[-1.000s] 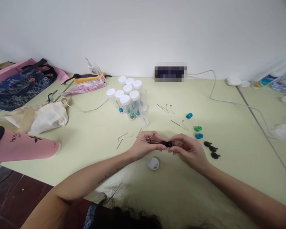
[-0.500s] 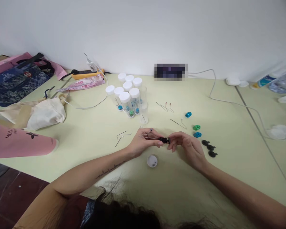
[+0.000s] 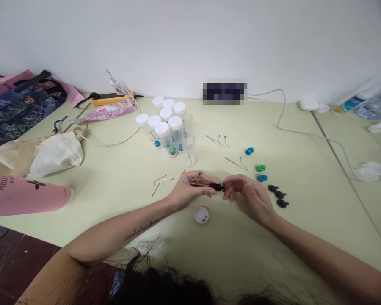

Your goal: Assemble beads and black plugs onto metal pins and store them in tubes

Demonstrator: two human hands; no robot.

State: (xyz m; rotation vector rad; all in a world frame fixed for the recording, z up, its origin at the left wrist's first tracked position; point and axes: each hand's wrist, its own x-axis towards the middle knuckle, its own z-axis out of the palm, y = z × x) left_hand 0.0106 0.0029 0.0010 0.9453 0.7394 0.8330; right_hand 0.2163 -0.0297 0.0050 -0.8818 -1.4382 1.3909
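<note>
Over the middle of the table, my left hand (image 3: pixel 195 185) pinches a small black part (image 3: pixel 216 186) with a thin bent metal wire (image 3: pixel 193 182) running back across the palm. My right hand (image 3: pixel 246 192) has its curled fingers at the other end of the black part, touching a small knob-like tip; some fingertips are hidden. Below my hands, an upturned white cap (image 3: pixel 201 215) holds a few tiny dark bits. Blue and green parts (image 3: pixel 260 168) and black round pieces (image 3: pixel 282 203) lie to the right. Thin bent metal rods (image 3: pixel 160 183) lie left of my left hand.
Several clear tubes with white caps (image 3: pixel 162 129) stand behind my left hand, beside an open clear tube (image 3: pixel 189 153). More bent wires (image 3: pixel 238 162) lie beyond my hands. A pink tumbler (image 3: pixel 34 195), a cloth pouch (image 3: pixel 59 152) and a yellow power strip (image 3: pixel 111 99) are at left.
The view has shifted slightly, so the table things appear a little further left. Both hands stay at the black part, with the fingers barely moved.
</note>
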